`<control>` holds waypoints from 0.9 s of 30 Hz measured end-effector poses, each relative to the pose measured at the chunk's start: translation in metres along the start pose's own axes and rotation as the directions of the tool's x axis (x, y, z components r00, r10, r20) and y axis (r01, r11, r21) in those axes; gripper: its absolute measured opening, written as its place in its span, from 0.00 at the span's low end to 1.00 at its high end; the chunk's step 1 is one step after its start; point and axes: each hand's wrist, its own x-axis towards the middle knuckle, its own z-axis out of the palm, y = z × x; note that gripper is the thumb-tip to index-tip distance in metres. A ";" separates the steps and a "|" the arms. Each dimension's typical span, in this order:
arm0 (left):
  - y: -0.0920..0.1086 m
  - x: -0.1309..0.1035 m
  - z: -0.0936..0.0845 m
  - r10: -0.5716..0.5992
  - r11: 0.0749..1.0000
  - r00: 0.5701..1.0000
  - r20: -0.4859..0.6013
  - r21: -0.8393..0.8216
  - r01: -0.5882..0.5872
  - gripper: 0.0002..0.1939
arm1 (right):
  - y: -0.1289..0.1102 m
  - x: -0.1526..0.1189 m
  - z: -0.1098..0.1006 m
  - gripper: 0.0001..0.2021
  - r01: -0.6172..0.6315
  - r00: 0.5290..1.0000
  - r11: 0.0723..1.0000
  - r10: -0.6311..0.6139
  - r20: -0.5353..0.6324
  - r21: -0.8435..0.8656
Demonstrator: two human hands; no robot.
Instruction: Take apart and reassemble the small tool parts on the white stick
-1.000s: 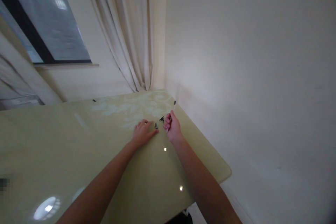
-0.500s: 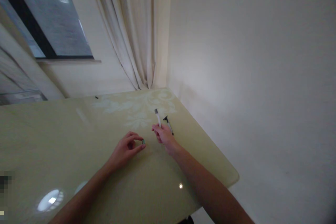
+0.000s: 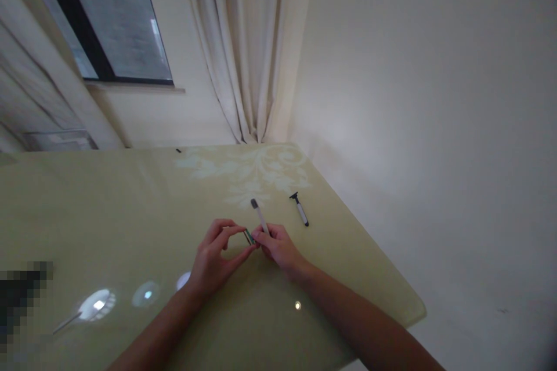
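My left hand [image 3: 217, 252] pinches a small green object [image 3: 249, 236] between thumb and fingertips. Beside it, my right hand [image 3: 281, 248] is closed round the lower part of a toothbrush [image 3: 262, 220] with a pale handle and a dark head, which points up and to the left. The right fingertips meet the small green object, close to the left thumb. A razor [image 3: 300, 210] with a black head and a grey handle lies on the table, a little beyond and to the right of my right hand.
The pale green glossy table [image 3: 130, 203] has a white floral pattern near its far corner. A small dark piece [image 3: 178, 151] lies by the far edge. At the lower left is a thin stick-like item [image 3: 67, 323]. Wall, curtains and window stand behind.
My hands have come together at the small green object. The toothbrush, still in my right hand, has moved away from the razor. The view has shifted slightly.
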 end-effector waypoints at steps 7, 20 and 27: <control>0.005 -0.004 0.005 -0.012 0.999 0.998 0.062 0.051 0.009 0.15 | -0.001 -0.001 -0.005 0.18 0.064 0.998 0.997 -0.064 0.005 -0.045; 0.005 -0.007 0.006 -0.010 0.999 0.998 0.062 0.048 0.007 0.16 | -0.008 -0.005 -0.003 0.15 0.073 0.997 0.997 -0.073 0.000 -0.034; 0.005 -0.006 0.007 0.064 0.994 0.985 0.157 -0.097 -0.049 0.06 | -0.006 -0.003 -0.007 0.13 0.074 0.996 0.994 -0.078 -0.050 -0.082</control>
